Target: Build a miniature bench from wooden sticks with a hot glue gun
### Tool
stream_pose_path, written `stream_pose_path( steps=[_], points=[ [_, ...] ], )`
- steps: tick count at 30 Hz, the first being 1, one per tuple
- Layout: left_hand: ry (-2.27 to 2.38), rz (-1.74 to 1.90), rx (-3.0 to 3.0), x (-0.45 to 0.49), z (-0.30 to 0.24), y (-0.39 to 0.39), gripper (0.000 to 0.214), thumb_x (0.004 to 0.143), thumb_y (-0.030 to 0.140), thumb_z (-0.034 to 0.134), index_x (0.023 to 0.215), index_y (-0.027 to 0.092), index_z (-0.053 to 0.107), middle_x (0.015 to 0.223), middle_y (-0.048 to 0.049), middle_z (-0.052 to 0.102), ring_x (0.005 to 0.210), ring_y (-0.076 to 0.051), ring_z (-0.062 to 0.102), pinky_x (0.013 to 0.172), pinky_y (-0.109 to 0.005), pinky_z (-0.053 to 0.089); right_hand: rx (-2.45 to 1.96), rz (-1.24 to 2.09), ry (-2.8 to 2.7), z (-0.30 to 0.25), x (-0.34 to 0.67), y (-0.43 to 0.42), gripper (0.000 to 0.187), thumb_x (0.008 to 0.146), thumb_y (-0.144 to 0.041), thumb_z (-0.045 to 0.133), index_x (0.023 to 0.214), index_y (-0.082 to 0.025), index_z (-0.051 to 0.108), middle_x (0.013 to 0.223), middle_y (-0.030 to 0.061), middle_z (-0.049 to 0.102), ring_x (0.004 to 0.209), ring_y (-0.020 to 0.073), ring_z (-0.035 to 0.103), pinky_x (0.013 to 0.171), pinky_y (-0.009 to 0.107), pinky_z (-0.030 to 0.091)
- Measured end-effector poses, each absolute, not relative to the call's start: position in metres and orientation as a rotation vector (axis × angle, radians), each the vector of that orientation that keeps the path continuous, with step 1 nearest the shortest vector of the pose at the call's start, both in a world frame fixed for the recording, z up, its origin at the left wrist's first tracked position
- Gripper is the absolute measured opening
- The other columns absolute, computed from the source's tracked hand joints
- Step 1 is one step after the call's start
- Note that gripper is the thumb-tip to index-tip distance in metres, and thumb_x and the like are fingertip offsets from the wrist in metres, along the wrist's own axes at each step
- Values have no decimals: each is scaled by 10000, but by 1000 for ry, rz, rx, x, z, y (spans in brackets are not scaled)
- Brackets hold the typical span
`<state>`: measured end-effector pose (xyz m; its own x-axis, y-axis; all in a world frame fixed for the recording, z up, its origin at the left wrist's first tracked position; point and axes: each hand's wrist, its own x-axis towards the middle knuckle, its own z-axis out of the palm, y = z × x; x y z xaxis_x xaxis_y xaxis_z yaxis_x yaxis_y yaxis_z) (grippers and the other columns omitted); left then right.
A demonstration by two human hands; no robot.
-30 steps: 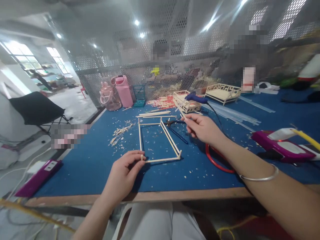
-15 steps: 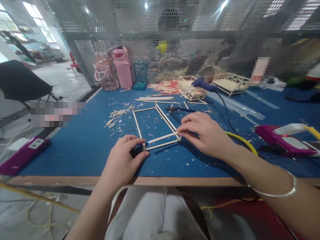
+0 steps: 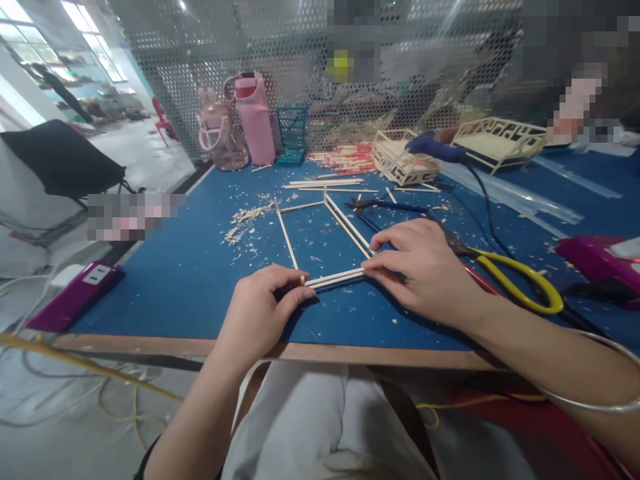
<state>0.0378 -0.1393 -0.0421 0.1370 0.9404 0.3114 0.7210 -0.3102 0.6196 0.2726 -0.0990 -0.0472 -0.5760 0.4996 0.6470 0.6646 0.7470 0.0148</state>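
A thin rectangular frame of pale wooden sticks (image 3: pixel 290 237) lies on the blue table top (image 3: pixel 190 267). My left hand (image 3: pixel 263 317) pinches its near left corner. My right hand (image 3: pixel 425 270) pinches the right end of a loose pale stick (image 3: pixel 334 276) and holds it along the frame's near side, touching it. Both hands rest near the table's front edge.
Yellow-handled cutters (image 3: pixel 520 280) lie right of my right hand. Black pliers (image 3: pixel 370 205), wood chips (image 3: pixel 245 220), loose sticks (image 3: pixel 325 183), a blue glue gun (image 3: pixel 435 148) on a small wooden model (image 3: pixel 395 160), a pink bottle (image 3: pixel 253 120) and purple boxes (image 3: pixel 75 297) surround the frame.
My right hand came from the far side down to the frame's near right corner and laid a stick along the near side. The left hand kept its corner.
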Motion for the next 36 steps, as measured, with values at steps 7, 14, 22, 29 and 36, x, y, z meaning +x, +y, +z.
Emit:
stream_pose_path(
  steps=[7,14,22,29,36],
  points=[
    [1594,991,2119,39,-41,-140,198,794,374,596,798,214,712,820,-23,739,753,-174,664,709,-277,498,-866,-376,-2327,-47,273,-98,164,853,-211,573,735,-205,686,885,50,689,848,206,565,807,389,340],
    [1687,981,2148,41,-45,-140,213,780,395,617,874,237,724,773,-5,720,719,-171,648,694,-281,487,-885,-373,-2313,-49,273,-97,152,857,-231,581,761,-217,697,951,54,700,878,215,560,825,401,334],
    [1735,967,2182,46,-45,-139,222,807,380,583,713,226,713,753,-6,717,720,-168,649,651,-267,464,-1037,-29,-2271,-43,283,-93,396,743,-285,691,1113,-199,578,1097,100,646,971,248,576,819,390,427],
    [1742,986,2194,45,-47,-139,234,808,394,572,714,236,717,752,-6,725,725,-178,654,665,-278,475,-1204,413,-2249,-35,294,-88,45,755,-220,630,794,-200,621,787,20,677,722,158,614,679,278,485],
    [1765,983,2208,45,-47,-139,232,809,389,570,709,237,713,755,-7,726,729,-179,658,669,-277,481,-1059,397,-2217,-37,292,-87,92,778,-219,619,862,-200,655,792,14,692,686,138,615,651,255,488]
  ],
)
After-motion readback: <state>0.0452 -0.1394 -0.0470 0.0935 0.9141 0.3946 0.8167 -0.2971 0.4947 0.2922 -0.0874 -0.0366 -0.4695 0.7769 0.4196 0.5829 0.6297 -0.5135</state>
